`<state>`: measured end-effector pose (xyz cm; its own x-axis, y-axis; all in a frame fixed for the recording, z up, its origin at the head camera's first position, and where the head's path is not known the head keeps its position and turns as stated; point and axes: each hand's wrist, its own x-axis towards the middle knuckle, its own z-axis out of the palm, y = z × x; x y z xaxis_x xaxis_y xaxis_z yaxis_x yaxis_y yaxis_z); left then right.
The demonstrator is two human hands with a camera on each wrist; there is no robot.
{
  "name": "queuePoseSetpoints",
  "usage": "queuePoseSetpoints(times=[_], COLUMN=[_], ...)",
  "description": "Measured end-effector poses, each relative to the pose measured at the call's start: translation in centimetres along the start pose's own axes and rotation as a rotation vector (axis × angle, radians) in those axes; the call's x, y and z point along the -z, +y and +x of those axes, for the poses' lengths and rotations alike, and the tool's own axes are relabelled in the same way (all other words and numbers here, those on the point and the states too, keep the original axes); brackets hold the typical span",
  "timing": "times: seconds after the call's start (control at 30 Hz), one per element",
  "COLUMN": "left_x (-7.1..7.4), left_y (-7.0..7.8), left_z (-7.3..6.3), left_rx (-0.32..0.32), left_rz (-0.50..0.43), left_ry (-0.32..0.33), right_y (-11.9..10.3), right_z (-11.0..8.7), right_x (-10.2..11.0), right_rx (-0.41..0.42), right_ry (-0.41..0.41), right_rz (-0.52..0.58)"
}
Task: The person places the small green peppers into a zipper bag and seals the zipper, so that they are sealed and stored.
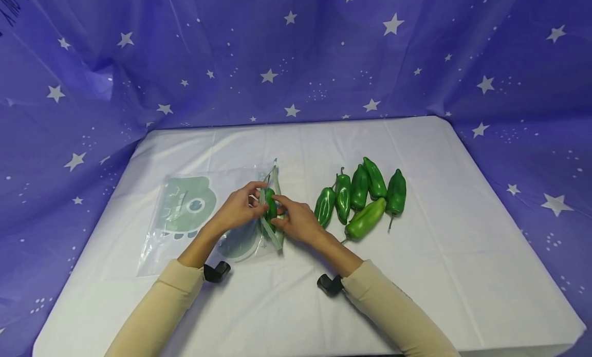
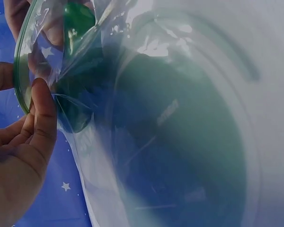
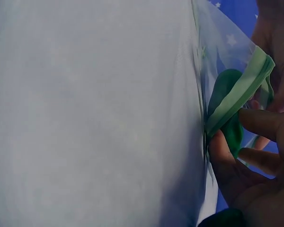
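A clear zip bag (image 1: pixel 187 208) with a pale green cartoon print lies flat on the table, its green-edged mouth raised on the right side. My left hand (image 1: pixel 238 207) pinches the rim of that mouth between thumb and fingers. At the opening, a green pepper (image 1: pixel 271 205) is held by my right hand (image 1: pixel 298 221), thumb and fingertips on it. Through the film in the left wrist view, the pepper (image 2: pixel 78 26) shows partly inside the bag. The right wrist view has the bag's green strip (image 3: pixel 241 90) crossing in front of the pepper (image 3: pixel 225 82).
Several more green peppers lie grouped right of my right hand, among them a lighter one (image 1: pixel 366 221) in front and a dark one (image 1: pixel 396 192) at the far right. A white cloth (image 1: pixel 462 275) covers the table. Purple starry sheeting (image 1: pixel 324 49) hangs behind and at both sides.
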<state>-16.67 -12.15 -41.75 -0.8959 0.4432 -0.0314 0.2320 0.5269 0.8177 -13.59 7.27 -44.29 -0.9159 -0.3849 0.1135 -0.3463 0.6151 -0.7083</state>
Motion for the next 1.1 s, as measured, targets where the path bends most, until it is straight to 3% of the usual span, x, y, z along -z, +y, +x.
queuePoseSetpoints(times=[0.27,0.43,0.7,1.1], left_x=[-0.4,-0.5,-0.5,-0.4], left_y=[-0.1,0.0,0.0,-0.6], left_z=[0.2,0.3,0.3,-0.1], left_rx=[-0.008,-0.018,-0.016,-0.015], left_rz=[-0.006,-0.001,0.009,-0.016], left_ry=[-0.007,-0.011,-0.017,-0.021], right_y=[0.0,-0.3,0.0,4.0], right_z=[-0.2,-0.6,-2.3,-6.2], right_x=[0.6,1.9,7.4,14.0], right_rx=[-0.047,-0.077,-0.079,-0.214], right_ry=[0.005,0.033,0.212,0.237], right_rz=[-0.036,0.003,0.063,0.024])
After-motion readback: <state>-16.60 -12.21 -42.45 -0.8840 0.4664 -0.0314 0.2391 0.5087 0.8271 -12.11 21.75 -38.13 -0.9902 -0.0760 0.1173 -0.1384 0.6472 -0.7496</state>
